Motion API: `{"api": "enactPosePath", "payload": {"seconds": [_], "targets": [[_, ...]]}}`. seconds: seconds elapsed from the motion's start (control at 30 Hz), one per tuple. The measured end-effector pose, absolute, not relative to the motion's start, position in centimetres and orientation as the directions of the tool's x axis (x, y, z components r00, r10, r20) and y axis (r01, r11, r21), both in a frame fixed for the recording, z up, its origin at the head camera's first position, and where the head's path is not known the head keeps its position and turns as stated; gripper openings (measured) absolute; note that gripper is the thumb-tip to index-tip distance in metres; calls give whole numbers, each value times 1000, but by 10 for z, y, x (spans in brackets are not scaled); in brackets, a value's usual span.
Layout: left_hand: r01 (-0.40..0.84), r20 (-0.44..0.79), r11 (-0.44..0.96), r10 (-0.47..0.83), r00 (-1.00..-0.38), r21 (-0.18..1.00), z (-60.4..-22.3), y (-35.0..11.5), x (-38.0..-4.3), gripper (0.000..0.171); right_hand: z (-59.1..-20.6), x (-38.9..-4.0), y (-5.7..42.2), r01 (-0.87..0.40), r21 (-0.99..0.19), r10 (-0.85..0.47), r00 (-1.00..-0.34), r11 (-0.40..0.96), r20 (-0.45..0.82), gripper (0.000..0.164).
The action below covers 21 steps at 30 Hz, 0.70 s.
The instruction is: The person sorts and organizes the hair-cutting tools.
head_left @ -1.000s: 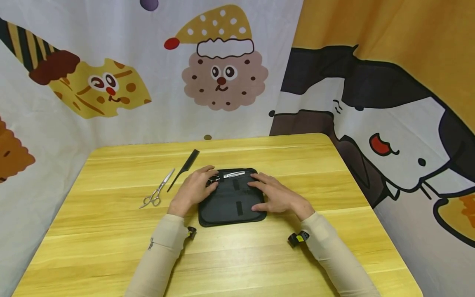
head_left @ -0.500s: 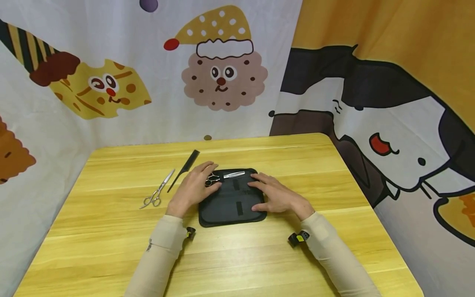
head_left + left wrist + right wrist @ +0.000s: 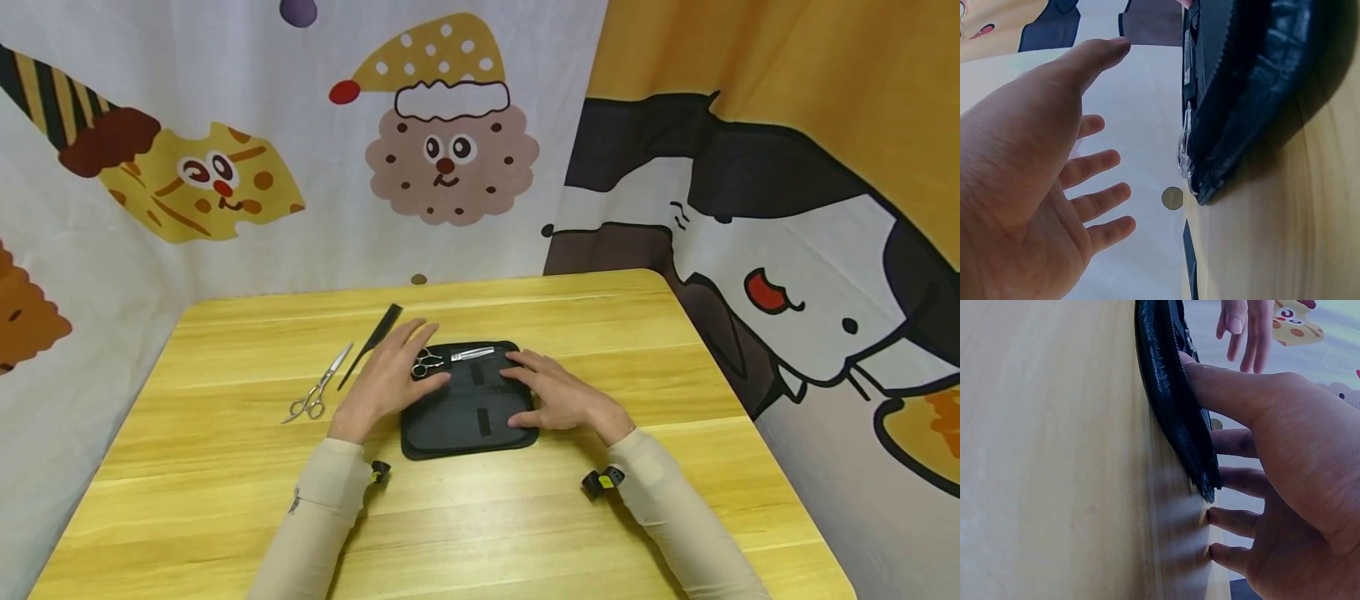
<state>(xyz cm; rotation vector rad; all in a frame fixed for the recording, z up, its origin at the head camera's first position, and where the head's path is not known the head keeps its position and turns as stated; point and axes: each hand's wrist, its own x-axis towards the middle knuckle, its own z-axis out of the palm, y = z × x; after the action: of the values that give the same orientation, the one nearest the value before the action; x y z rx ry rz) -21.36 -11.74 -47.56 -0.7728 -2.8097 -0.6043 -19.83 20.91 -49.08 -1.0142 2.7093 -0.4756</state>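
Observation:
A black zip case (image 3: 442, 421) lies on the table with its dark lining and strap loops facing up. Along its far side sits a pair of thinning scissors (image 3: 472, 354), finger rings to the left. My left hand (image 3: 386, 375) hovers over the case's left edge beside those rings, fingers spread; the left wrist view shows a gap between this hand (image 3: 1035, 169) and the case (image 3: 1254, 94). On the right edge rests my right hand (image 3: 562, 396), its thumb on the case and, in the right wrist view, fingertips (image 3: 1213, 515) at the rim and tabletop.
Left of the case lies a second pair of scissors (image 3: 320, 390), blades pointing away. A black tail comb (image 3: 386, 325) is behind my left hand. The wooden table (image 3: 480, 533) ends at a printed curtain (image 3: 300, 258) at the back.
My left hand has drawn slightly up and left off the thinning scissors, and its fingers have spread, uncovering the finger rings. The right hand has stayed in place.

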Motion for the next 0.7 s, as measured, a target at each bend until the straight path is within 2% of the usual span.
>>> {"api": "enactPosePath", "payload": {"seconds": [0.47, 0.7], "targets": [[486, 234, 820, 431, -872, 302, -470, -148, -205, 91, -492, -198, 208, -597, -376, -667, -741, 709, -80, 84], [499, 314, 818, 412, -855, 285, -476, -177, -198, 87, -492, -198, 209, -589, -366, -658, -747, 720, -92, 85]]}}
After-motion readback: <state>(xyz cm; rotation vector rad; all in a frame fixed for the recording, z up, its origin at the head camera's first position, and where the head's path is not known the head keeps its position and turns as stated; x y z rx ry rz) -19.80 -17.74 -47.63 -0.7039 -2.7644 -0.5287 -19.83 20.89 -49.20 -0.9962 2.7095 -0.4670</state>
